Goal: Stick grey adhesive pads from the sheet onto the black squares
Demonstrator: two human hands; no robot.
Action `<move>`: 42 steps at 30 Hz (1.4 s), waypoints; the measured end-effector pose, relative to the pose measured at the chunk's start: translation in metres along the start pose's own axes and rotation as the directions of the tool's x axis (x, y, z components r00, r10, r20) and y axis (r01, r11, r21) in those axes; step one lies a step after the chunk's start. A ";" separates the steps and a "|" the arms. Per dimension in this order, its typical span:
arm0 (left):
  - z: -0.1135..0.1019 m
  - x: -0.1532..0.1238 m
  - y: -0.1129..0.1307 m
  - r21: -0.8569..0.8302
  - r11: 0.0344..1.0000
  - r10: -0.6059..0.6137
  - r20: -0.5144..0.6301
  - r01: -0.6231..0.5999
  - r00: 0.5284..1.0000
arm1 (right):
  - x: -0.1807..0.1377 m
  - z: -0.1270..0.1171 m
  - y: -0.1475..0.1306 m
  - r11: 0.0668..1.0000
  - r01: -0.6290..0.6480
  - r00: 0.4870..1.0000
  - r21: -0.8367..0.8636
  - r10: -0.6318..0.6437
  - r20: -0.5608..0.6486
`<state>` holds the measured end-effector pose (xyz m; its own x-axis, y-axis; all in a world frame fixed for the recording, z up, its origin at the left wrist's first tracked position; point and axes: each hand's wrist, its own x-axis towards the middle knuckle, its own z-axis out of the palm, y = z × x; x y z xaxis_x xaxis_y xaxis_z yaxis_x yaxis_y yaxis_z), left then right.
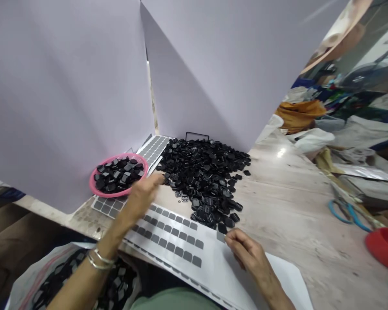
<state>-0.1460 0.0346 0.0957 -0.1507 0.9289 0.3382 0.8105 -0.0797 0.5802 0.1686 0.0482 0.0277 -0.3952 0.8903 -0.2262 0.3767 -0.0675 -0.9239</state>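
My left hand (144, 193), with bracelets at the wrist, reaches between the pink basket (92, 185) and a heap of small black plastic pieces (207, 172). Motion smears its fingers, and the tips meet the heap's left edge, so I cannot tell whether they grip a piece. Low on the right, my right hand (245, 247) is closed in a pinch on a small grey sticker (220, 236), beside the nearest black pieces. Under both hands lies a white sticker sheet (213, 258) with rows of dark grey rounded squares; its right part is bare white.
Grey-lilac panels (197, 77) wall off the back and left. More sticker sheets (155, 148) lie behind the basket. Blue-handled scissors (349, 213) and a red round object (384, 249) are at the right. A bag of black pieces (61, 275) sits below the table edge.
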 end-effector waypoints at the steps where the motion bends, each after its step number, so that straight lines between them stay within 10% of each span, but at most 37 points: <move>1: -0.018 0.015 -0.010 0.177 0.982 -0.045 -0.082 0.059 0.996 | -0.004 0.000 0.005 1.000 -0.012 1.000 0.000 0.012 0.011; 8: -0.059 0.060 -0.047 0.724 0.686 -0.073 -0.039 0.078 0.997 | -0.021 0.006 0.027 0.999 -0.052 0.998 0.011 0.051 0.036; 13: 0.002 0.058 -0.024 0.294 0.955 -0.095 0.173 0.040 0.980 | -0.023 0.007 0.024 0.999 -0.046 0.998 0.006 0.046 0.041; 21: 0.109 0.071 -0.026 0.184 0.978 0.037 0.326 -0.101 0.945 | -0.032 0.006 0.024 0.998 -0.061 0.998 -0.028 0.062 0.031; 32: 0.092 0.068 -0.009 -0.155 0.987 -0.003 0.237 0.041 0.971 | -0.030 0.001 0.034 0.995 -0.066 0.995 0.075 0.071 -0.067; 35: 0.101 0.031 0.013 -0.395 0.899 0.009 0.452 0.191 0.892 | -0.027 0.005 0.029 0.974 -0.034 0.995 0.225 0.054 -0.081; 39: 0.120 -0.022 0.042 -0.581 0.517 0.060 0.758 0.629 0.650 | -0.024 0.015 0.022 0.928 0.033 0.999 0.372 -0.026 -0.023; 42: 0.125 -0.039 0.056 -0.578 0.324 0.050 0.801 0.749 0.596 | -0.025 0.024 0.025 0.914 0.034 0.998 0.404 -0.050 0.031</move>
<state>-0.0241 0.0393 0.0219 0.4041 0.8397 -0.3628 -0.1774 0.4611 0.8695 0.1682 0.0138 0.0028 -0.4397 0.8781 -0.1888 -0.0075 -0.2138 -0.9769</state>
